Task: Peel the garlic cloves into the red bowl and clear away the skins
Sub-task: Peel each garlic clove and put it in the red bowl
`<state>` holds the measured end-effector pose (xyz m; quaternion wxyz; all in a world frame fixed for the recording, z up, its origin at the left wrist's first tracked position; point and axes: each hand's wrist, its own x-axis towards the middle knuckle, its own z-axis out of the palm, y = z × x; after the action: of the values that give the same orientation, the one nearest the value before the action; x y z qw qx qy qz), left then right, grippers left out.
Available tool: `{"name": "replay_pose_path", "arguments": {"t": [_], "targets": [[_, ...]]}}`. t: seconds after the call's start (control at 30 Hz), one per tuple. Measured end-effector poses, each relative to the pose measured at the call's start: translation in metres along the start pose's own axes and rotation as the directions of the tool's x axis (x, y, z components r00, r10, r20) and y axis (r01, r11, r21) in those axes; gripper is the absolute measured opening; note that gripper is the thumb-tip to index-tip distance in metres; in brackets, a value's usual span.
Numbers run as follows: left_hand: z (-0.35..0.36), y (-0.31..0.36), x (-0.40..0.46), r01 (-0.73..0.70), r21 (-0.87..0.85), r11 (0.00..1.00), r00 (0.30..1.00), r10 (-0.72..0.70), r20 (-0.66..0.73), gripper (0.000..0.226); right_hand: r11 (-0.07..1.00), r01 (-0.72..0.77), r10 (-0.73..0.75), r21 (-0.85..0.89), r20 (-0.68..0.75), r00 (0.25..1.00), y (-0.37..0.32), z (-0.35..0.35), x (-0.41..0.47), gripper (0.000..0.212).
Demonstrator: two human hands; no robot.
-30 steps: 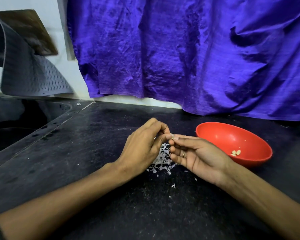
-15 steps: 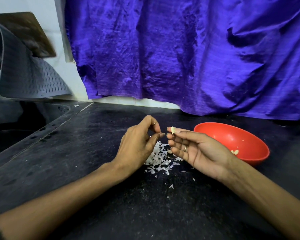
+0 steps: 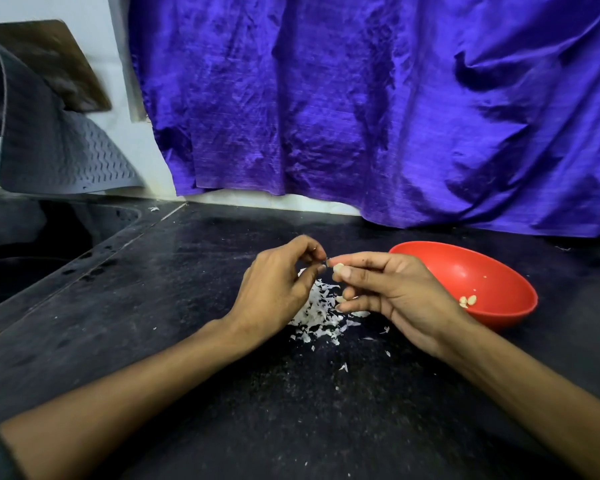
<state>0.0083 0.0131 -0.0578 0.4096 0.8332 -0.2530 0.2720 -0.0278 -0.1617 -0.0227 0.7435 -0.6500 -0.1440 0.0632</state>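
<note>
My right hand (image 3: 392,292) pinches a small pale garlic clove (image 3: 337,268) between thumb and forefinger, just above the dark counter. Another pale clove (image 3: 341,299) shows by its lower curled fingers. My left hand (image 3: 278,289) is level with it, fingertips pinched together right at the clove's tip, seemingly on a scrap of skin. A heap of white garlic skins (image 3: 317,311) lies on the counter under and between both hands. The red bowl (image 3: 492,282) stands right of my right hand with a few peeled cloves (image 3: 468,301) inside.
The black stone counter (image 3: 222,393) reaches to its front edge. A sunken sink (image 3: 32,251) lies at the left. A grey ribbed mat (image 3: 59,157) hangs on the wall above it. Purple cloth (image 3: 361,109) drapes the wall behind. Stray skin flakes (image 3: 343,367) dot the counter.
The hands parted half a second ago, my right one showing the clove; now they have come together again, my left fingertips at the clove's tip.
</note>
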Motion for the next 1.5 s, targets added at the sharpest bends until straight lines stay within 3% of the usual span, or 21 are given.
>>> {"name": "replay_pose_path", "arguments": {"t": [0.17, 0.3, 0.37, 0.47, 0.53, 0.83, 1.03, 1.23, 1.37, 1.5], "targets": [[-0.001, 0.001, 0.001, -0.007, 0.035, 0.999, 1.000, 0.006, 0.018, 0.007, 0.992, 0.053, -0.058, -0.114, -0.044, 0.997, 0.004, -0.003, 0.004, 0.020], [-0.001, -0.001, 0.002, 0.002, 0.051, 0.999, 1.000, -0.003, 0.021, 0.008, 0.889, 0.176, -0.216, -0.422, -0.048, 0.975, 0.010, -0.008, 0.007, 0.005], [-0.001, -0.003, 0.001, -0.011, 0.075, 0.997, 0.999, 0.009, 0.036, 0.006, 0.753, 0.284, -0.346, -0.594, 0.010, 0.938, 0.014, -0.012, 0.006, 0.004], [-0.004, -0.003, -0.001, -0.023, 0.152, 0.988, 0.999, 0.017, 0.039, 0.009, 0.410, 0.447, -0.525, -0.795, 0.195, 0.829, 0.018, -0.016, 0.006, 0.007], [-0.008, -0.001, -0.002, -0.014, 0.198, 0.980, 1.000, 0.009, 0.025, 0.011, 0.310, 0.453, -0.576, -0.836, 0.213, 0.789, 0.019, -0.018, 0.006, 0.009], [-0.015, 0.021, -0.017, -0.018, 0.327, 0.945, 0.994, -0.018, 0.108, 0.016, 0.291, 0.434, -0.599, -0.852, 0.191, 0.777, 0.021, -0.014, -0.015, 0.012], [-0.009, 0.049, -0.008, -0.024, 0.286, 0.958, 0.994, -0.009, 0.112, 0.016, 0.323, 0.404, -0.583, -0.856, 0.157, 0.797, 0.003, -0.026, -0.033, 0.005], [0.025, 0.072, 0.028, -0.149, 0.229, 0.962, 0.962, 0.088, 0.258, 0.024, 0.423, 0.209, -0.508, -0.882, -0.039, 0.860, -0.030, -0.068, -0.025, 0.006], [0.043, 0.072, 0.049, -0.191, 0.176, 0.966, 0.927, 0.118, 0.356, 0.029, 0.392, 0.077, -0.412, -0.917, -0.100, 0.906, -0.041, -0.097, -0.010, 0.014], [0.046, 0.068, 0.058, -0.199, 0.163, 0.966, 0.927, 0.132, 0.350, 0.026, 0.314, 0.025, -0.363, -0.949, -0.096, 0.927, -0.049, -0.105, -0.002, 0.031]]}}
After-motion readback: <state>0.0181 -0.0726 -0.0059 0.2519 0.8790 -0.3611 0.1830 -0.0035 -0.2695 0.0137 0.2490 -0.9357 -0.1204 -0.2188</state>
